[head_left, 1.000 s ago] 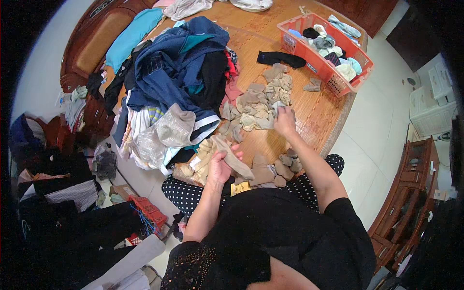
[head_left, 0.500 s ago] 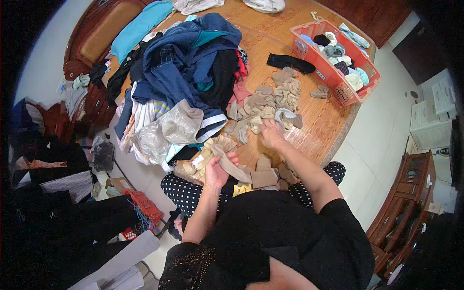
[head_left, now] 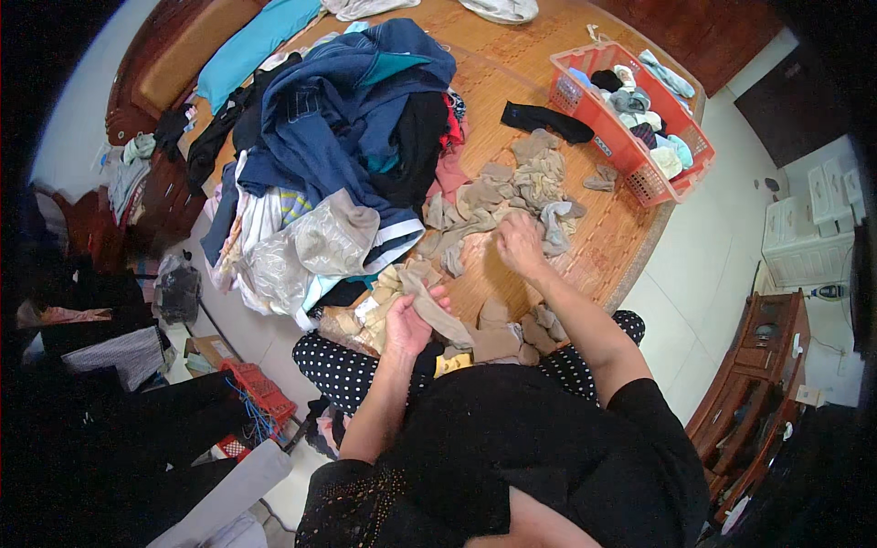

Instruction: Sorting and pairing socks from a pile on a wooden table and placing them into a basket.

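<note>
My left hand (head_left: 410, 326) is closed around a long beige sock (head_left: 440, 317), whose free end hangs to the right above my lap. Over the near edge of a loose pile of beige and tan socks (head_left: 493, 194) is my right hand (head_left: 522, 245), fingers curled downward. Whatever those fingers may pinch is hidden beneath them. A pale grey sock (head_left: 554, 228) lies just right of that hand. Several brown and tan socks (head_left: 494, 338) rest by my lap between both arms, and a heap of beige pieces (head_left: 370, 312) sits left of my left hand.
A big clothes heap (head_left: 347, 137), with a navy garment on top, rises at the left. At far right, a coral plastic basket (head_left: 630, 128) contains rolled socks. A black sock (head_left: 546, 121) and a small tan sock (head_left: 600, 178) lie on the wooden mat (head_left: 603, 242).
My right hand has lifted slightly and its fingers have curled in more. The pale grey sock beside it has shifted. My left hand keeps hold of the beige sock. The view has turned a little.
</note>
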Available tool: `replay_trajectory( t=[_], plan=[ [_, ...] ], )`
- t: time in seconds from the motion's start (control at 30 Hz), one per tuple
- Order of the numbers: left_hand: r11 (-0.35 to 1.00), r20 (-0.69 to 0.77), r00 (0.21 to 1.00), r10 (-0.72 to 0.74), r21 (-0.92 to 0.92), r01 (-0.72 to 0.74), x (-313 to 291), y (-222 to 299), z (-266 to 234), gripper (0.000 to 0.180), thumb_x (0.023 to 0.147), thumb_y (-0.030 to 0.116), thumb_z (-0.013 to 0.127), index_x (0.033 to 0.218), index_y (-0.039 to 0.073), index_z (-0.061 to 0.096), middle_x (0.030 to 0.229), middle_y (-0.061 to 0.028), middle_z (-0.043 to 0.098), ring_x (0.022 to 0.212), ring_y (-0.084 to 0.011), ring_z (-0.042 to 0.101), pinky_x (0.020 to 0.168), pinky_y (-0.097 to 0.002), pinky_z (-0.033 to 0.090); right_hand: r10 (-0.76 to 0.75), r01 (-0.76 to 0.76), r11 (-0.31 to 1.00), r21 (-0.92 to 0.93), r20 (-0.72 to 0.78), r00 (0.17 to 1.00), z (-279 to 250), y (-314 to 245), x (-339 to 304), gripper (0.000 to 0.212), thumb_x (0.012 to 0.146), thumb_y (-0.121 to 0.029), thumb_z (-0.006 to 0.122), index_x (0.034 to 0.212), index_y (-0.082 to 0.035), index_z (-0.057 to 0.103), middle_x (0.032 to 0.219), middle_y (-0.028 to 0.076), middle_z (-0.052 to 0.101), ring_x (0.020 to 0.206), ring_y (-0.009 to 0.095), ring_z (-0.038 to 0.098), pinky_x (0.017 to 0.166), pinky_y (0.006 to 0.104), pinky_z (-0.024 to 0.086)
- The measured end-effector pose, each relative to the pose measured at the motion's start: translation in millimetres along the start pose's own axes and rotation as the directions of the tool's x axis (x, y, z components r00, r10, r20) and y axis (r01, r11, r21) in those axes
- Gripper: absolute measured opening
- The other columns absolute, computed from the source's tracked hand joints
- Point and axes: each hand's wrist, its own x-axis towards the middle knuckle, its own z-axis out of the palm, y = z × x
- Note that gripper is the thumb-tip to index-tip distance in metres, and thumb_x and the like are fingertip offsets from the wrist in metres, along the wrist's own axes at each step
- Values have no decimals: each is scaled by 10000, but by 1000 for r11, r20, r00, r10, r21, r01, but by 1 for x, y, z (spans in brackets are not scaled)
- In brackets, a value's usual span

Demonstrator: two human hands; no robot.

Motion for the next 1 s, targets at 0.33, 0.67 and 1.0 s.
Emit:
replay_trajectory(
  t=[0.33, 0.67, 1.0],
  plan=[
    [999, 17, 1000, 12, -30, -12, -5, 12, 11, 509, 780, 299, 511, 1200, 21, 436, 1155, -209, 535, 1044, -388, 521, 944, -508, 370, -77, 86, 990, -114, 81, 994, 37, 5, -1, 350, 653, -67, 572, 1000, -53, 616, 1101, 68, 532, 1039, 270, 464, 911, 407, 339],
    [987, 243, 969, -40, -143, 77, 12, 3, 34, 528, 832, 356, 473, 1235, 21, 416, 1257, -237, 466, 1143, -437, 451, 985, -530, 331, 120, -46, 846, 532, -106, 987, -41, -53, 8, 70, 721, 14, 505, 776, -24, 524, 847, 129, 538, 847, 278, 553, 771, 362, 424],
    [987, 365, 931, -24, -142, 81, 17, -6, 73, 491, 838, 254, 502, 1266, 38, 398, 1293, -203, 444, 1202, -426, 399, 1022, -522, 305, -251, 205, 773, 600, -7, 968, -78, -93, -85, 231, 655, 91, 463, 843, -6, 555, 936, 117, 572, 907, 278, 566, 806, 356, 451]
  ],
)
